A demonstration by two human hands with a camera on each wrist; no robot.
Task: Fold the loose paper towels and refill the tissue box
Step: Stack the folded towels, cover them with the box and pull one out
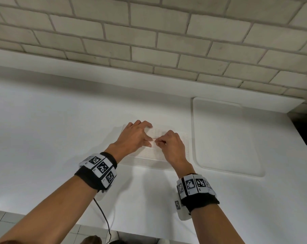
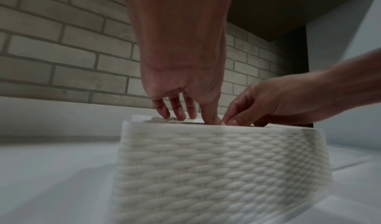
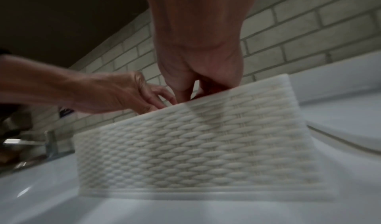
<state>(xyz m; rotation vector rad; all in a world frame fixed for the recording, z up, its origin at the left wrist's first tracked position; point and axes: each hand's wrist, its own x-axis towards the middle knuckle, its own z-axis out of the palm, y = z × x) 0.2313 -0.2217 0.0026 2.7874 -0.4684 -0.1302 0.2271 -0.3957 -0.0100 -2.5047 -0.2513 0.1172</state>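
A white tissue box (image 1: pixel 183 147) with a woven pattern stands on the white counter (image 1: pixel 52 138), lid on. Both hands meet on its top at the slot. My left hand (image 1: pixel 137 136) rests spread fingers (image 2: pixel 179 112) on the lid, and its thumb tip dips into the slot. My right hand (image 1: pixel 169 143) has its fingers curled, with thumb and forefinger pinched together at the slot beside that thumb. No paper towel shows between them or anywhere else. The box wall (image 2: pixel 216 170) fills both wrist views (image 3: pixel 195 138), with the right hand (image 3: pixel 195 84) above it.
A shallow white rounded tray (image 1: pixel 226 138) lies just right of the box. A grey brick wall (image 1: pixel 149 41) backs the counter. A metal fixture (image 3: pixel 49 142) stands to the left. A black cable (image 1: pixel 103 215) hangs over the counter's front edge.
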